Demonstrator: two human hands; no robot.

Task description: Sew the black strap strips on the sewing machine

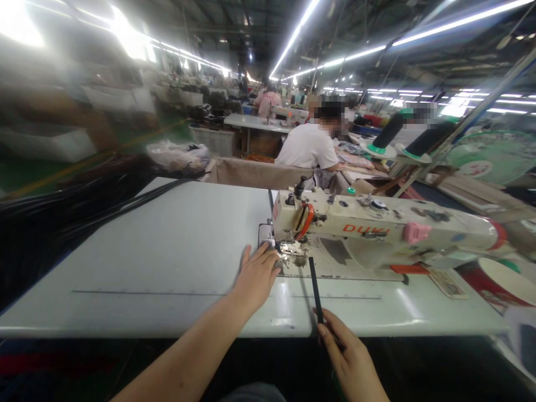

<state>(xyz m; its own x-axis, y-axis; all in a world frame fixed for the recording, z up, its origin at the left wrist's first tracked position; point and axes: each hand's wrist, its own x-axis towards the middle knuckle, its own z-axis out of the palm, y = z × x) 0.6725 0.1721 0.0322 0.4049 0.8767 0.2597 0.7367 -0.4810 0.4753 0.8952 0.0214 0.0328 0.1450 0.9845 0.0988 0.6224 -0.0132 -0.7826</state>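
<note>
My left hand point(260, 273) lies on the white sewing table point(167, 245), its fingers stretched toward the metal needle plate point(288, 250). Above those fingertips is the head of a cream sewing machine point(360, 220) with an orange guard; what lies under the fingertips, if anything, is hidden. At the table's front edge, the thumb and fingers of my right hand point(341, 349) are closed around a narrow black strip point(315, 287). Its free end points away from me, upward and slightly left, toward the machine bed. The strip's other end disappears in the hand.
Long black strips point(161, 192) run off the table's left side. Two black thread cones point(389, 131) stand behind the machine. A red container point(494, 279) is at the right. Beyond the table, a person in a white shirt point(305, 146) bends over work near a beige bin point(251, 172).
</note>
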